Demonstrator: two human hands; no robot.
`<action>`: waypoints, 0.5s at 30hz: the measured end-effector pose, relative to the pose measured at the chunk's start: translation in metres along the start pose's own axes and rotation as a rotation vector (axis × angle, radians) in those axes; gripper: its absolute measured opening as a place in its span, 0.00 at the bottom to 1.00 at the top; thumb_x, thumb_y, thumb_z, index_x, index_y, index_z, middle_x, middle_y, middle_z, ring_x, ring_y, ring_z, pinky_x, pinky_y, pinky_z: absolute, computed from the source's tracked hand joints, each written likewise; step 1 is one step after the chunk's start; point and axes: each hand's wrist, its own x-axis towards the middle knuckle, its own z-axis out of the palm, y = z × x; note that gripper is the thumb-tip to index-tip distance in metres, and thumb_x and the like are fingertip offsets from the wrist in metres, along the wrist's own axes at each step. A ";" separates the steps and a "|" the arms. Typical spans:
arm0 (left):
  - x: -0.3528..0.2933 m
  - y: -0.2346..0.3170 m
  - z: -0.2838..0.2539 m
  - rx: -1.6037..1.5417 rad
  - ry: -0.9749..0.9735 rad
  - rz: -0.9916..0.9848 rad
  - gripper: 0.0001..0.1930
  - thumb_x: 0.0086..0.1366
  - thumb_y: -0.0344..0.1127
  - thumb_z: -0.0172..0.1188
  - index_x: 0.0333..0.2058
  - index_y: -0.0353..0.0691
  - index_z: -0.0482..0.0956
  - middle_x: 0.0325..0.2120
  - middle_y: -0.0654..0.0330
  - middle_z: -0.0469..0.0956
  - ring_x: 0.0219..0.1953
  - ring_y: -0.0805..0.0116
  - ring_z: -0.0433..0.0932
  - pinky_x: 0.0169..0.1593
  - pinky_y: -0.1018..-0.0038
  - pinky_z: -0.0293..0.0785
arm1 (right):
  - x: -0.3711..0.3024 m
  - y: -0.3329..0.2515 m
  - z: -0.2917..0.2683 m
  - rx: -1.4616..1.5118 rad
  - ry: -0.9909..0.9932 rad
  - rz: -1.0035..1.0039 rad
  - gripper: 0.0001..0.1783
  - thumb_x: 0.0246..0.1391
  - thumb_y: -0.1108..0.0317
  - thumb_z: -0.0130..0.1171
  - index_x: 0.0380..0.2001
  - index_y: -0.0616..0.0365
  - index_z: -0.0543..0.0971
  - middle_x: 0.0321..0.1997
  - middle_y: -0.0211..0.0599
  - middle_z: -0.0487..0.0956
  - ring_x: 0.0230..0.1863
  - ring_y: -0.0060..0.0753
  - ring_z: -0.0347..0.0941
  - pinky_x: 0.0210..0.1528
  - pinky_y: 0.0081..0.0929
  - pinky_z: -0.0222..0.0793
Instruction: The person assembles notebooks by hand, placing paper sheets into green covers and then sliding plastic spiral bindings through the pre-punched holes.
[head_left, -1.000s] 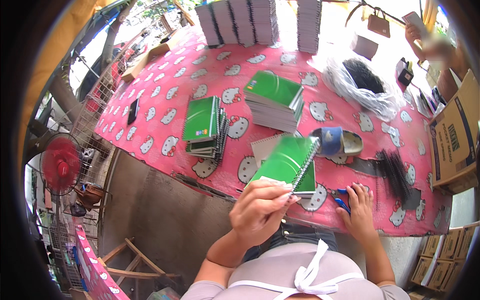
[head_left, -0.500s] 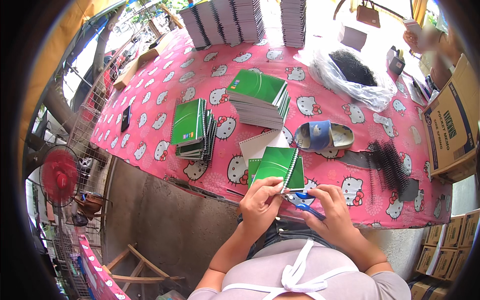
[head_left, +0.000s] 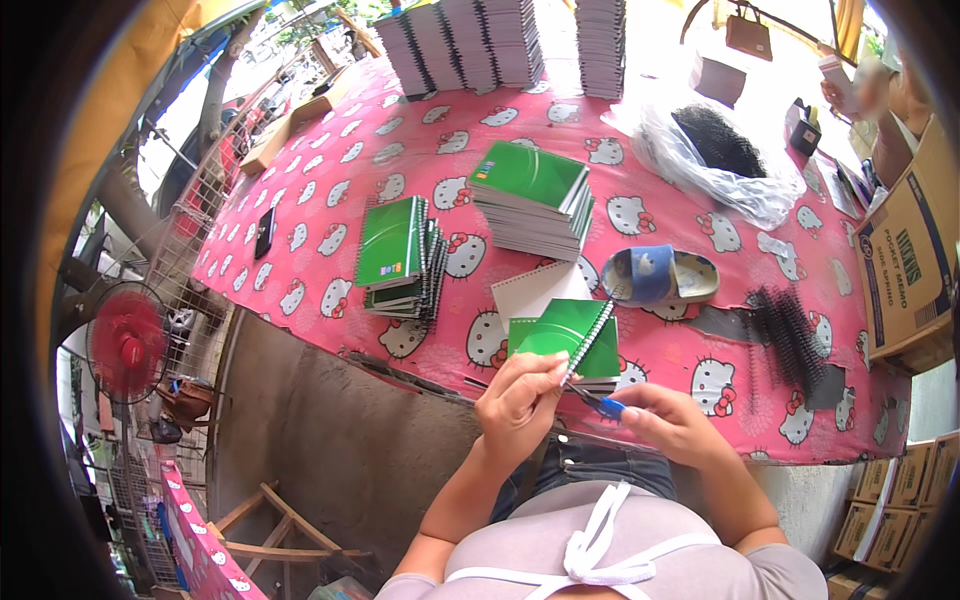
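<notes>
- Notebook (head_left: 556,328) is slanting over another notebook (head_left: 603,356) near the table (head_left: 320,265) edge, probably feeling light, bendy, holding best beside its coil (head_left: 591,338)
- Left hand (head_left: 517,400) is pinching its near corner
- Right hand (head_left: 675,426) is clasping blue-handled pliers (head_left: 609,407)

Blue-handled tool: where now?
Head view, right of centre, below the middle: the blue-handled tool is in the right hand, tip near the lower end of the spiral on the green notebook.
</notes>
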 end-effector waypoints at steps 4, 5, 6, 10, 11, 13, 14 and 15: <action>0.031 -0.007 -0.042 0.018 0.372 -0.196 0.11 0.57 0.23 0.66 0.38 0.36 0.76 0.39 0.56 0.79 0.43 0.69 0.77 0.47 0.74 0.75 | -0.012 0.022 -0.026 -0.752 0.587 -0.198 0.25 0.46 0.62 0.67 0.46 0.65 0.75 0.46 0.48 0.75 0.51 0.48 0.71 0.53 0.41 0.66; 0.041 -0.012 -0.061 -0.036 0.446 -0.237 0.11 0.59 0.26 0.65 0.41 0.38 0.75 0.39 0.57 0.79 0.45 0.70 0.76 0.49 0.75 0.73 | -0.017 0.031 -0.029 -0.908 0.612 -0.212 0.26 0.45 0.62 0.68 0.46 0.65 0.75 0.47 0.49 0.74 0.52 0.49 0.70 0.54 0.41 0.66; 0.055 -0.020 -0.079 -0.016 0.412 -0.163 0.10 0.63 0.29 0.61 0.43 0.39 0.75 0.41 0.58 0.78 0.44 0.72 0.75 0.51 0.75 0.69 | -0.024 0.039 -0.031 -1.075 0.654 -0.221 0.27 0.45 0.61 0.68 0.46 0.65 0.75 0.48 0.49 0.74 0.52 0.50 0.69 0.55 0.40 0.65; 0.133 -0.031 -0.148 0.715 0.256 0.120 0.13 0.64 0.33 0.51 0.47 0.42 0.76 0.35 0.62 0.77 0.40 0.66 0.72 0.51 0.66 0.54 | -0.011 0.037 -0.025 -1.075 0.677 -0.333 0.29 0.43 0.60 0.70 0.45 0.67 0.75 0.51 0.50 0.71 0.53 0.54 0.67 0.55 0.40 0.65; 0.157 -0.027 -0.157 0.746 0.104 0.124 0.13 0.61 0.31 0.51 0.43 0.45 0.79 0.34 0.62 0.78 0.39 0.68 0.73 0.50 0.65 0.55 | -0.002 0.022 -0.019 -0.933 0.618 -0.374 0.30 0.45 0.58 0.69 0.47 0.68 0.75 0.48 0.50 0.73 0.46 0.48 0.71 0.49 0.37 0.68; 0.182 -0.060 -0.171 0.927 -0.111 0.031 0.13 0.60 0.35 0.52 0.42 0.49 0.80 0.38 0.62 0.80 0.45 0.66 0.74 0.53 0.56 0.55 | 0.023 0.012 -0.003 -0.673 0.530 -0.233 0.29 0.48 0.57 0.68 0.47 0.68 0.75 0.45 0.49 0.74 0.40 0.43 0.73 0.43 0.35 0.70; 0.185 -0.078 -0.171 0.965 -0.231 -0.033 0.15 0.62 0.37 0.51 0.47 0.49 0.77 0.43 0.62 0.79 0.50 0.65 0.72 0.57 0.48 0.51 | 0.040 0.012 0.003 -0.545 0.473 -0.163 0.29 0.49 0.56 0.67 0.48 0.69 0.75 0.44 0.49 0.74 0.37 0.41 0.74 0.40 0.34 0.70; 0.186 -0.102 -0.169 1.001 -0.349 -0.100 0.18 0.64 0.40 0.49 0.52 0.49 0.75 0.48 0.62 0.77 0.54 0.65 0.69 0.61 0.41 0.46 | 0.054 0.020 0.007 -0.539 0.509 -0.294 0.29 0.53 0.55 0.64 0.48 0.69 0.74 0.39 0.47 0.76 0.30 0.36 0.74 0.35 0.31 0.70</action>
